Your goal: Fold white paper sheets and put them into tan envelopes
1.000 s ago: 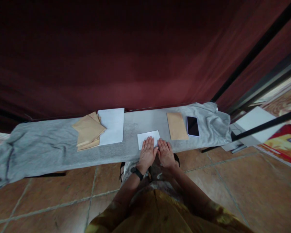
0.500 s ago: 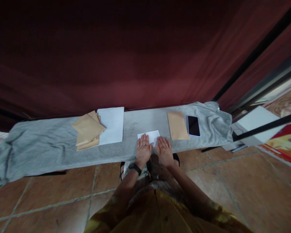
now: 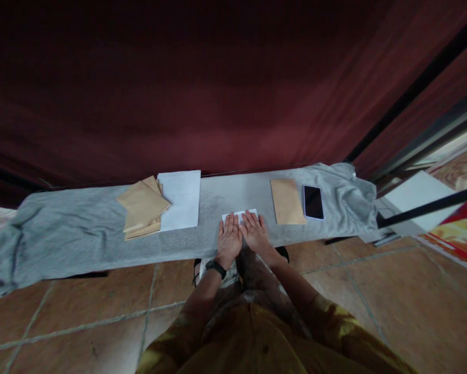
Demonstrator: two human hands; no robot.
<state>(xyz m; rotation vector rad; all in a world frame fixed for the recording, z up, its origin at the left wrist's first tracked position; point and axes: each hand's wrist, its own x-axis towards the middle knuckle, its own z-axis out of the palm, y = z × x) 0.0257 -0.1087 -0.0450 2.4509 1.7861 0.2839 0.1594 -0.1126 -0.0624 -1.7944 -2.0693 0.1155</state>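
Observation:
A small white sheet of paper (image 3: 240, 213), apparently folded, lies on the grey cloth near the front edge of the narrow bench. Flat on its left part rests my left hand (image 3: 229, 240), fingers stretched out, with a dark band on the wrist. My right hand (image 3: 254, 234) presses on the right part, its fingers extended and slightly spread. The two hands are side by side, thumbs close together. They hide most of the paper. To the right of my hands lies a brown envelope (image 3: 288, 202).
Beyond the envelope is a phone (image 3: 313, 202). On the left, several brown envelopes (image 3: 142, 205) overlap a stack of white paper (image 3: 181, 200). Grey cloth (image 3: 77, 223) covers the bench. A dark red panel (image 3: 233, 104) rises behind; black bars (image 3: 412, 98) slant at right.
My right hand has shifted left and slightly forward over the white paper, closer to my left hand, covering more of it. My left hand stays almost in place.

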